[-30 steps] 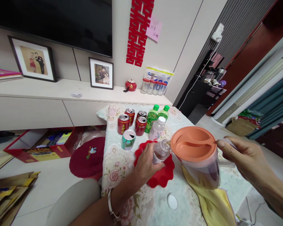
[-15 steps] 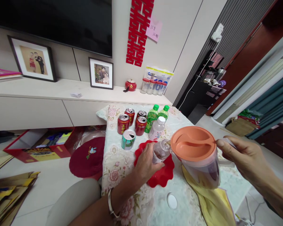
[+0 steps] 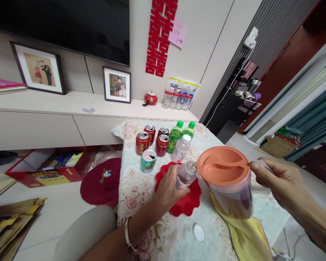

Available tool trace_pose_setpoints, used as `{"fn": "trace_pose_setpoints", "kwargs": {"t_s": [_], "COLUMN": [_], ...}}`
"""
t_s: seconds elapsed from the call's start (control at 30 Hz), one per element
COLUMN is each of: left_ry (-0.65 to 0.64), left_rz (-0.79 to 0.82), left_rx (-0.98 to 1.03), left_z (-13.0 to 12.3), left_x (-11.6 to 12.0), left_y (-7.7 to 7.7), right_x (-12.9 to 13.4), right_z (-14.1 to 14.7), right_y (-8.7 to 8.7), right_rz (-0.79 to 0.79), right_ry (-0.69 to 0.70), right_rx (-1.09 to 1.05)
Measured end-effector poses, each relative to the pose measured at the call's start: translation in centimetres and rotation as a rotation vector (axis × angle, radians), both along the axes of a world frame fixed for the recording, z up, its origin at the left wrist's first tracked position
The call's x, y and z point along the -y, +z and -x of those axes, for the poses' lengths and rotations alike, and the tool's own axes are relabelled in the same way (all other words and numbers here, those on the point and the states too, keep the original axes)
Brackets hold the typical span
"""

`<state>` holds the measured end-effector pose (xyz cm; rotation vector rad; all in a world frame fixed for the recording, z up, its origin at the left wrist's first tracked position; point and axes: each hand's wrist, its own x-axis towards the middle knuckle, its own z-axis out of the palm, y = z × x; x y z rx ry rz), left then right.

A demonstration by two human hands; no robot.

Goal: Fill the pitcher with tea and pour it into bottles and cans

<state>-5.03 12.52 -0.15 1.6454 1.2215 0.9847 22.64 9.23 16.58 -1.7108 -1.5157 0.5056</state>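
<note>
A patterned cloth covered the table (image 3: pixel 186 242), which stood before a long pale cabinet (image 3: pixel 43 122) with a dark television (image 3: pixel 59 27) above it. On the table's far part were red cans (image 3: pixel 162 148), a teal can (image 3: pixel 147 163), green bottles (image 3: pixel 175 138) and a white-capped bottle (image 3: pixel 180 150).

Nearer, the left hand (image 3: pixel 166 187) had its fingers wrapped around an uncapped bottle (image 3: pixel 185 177) with brownish liquid inside. This bottle was over the scalloped red plate (image 3: pixel 192 207); whether its base touched the plate could not be told, because the hand hid it. The right hand (image 3: pixel 281 178) had its fingers curled on the handle side of a clear pitcher (image 3: pixel 228 203) with an orange lid (image 3: pixel 222 165) and dark contents.

What mattered most was how the two vessels met. The pitcher was tipped leftward, its spout side right at the bottle's mouth; contact there was too small to judge. The bottle's long axis ran up and to the right, so its neck faced the spout. The left hand was nearer that meeting place, the right hand on the pitcher's far side. A white disc (image 3: pixel 198 232) lay near the plate, and a yellow cloth (image 3: pixel 246 237) spread below the pitcher.
</note>
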Motion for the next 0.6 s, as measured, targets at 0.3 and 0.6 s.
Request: {"fn": "trace_pose_setpoints", "kwargs": {"t_s": [0.3, 0.6], "left_ry": [0.004, 0.003], "left_rz": [0.005, -0.002], "left_rx": [-0.006, 0.009], "left_z": [0.00, -0.10], "left_x": [-0.03, 0.00], "left_y": [0.04, -0.15], "right_x": [-0.05, -0.10], "right_z": [-0.24, -0.43], "right_y": [-0.05, -0.26], "right_rz": [0.008, -0.016], "right_ry": [0.004, 0.030], "right_rx": [0.010, 0.043]}}
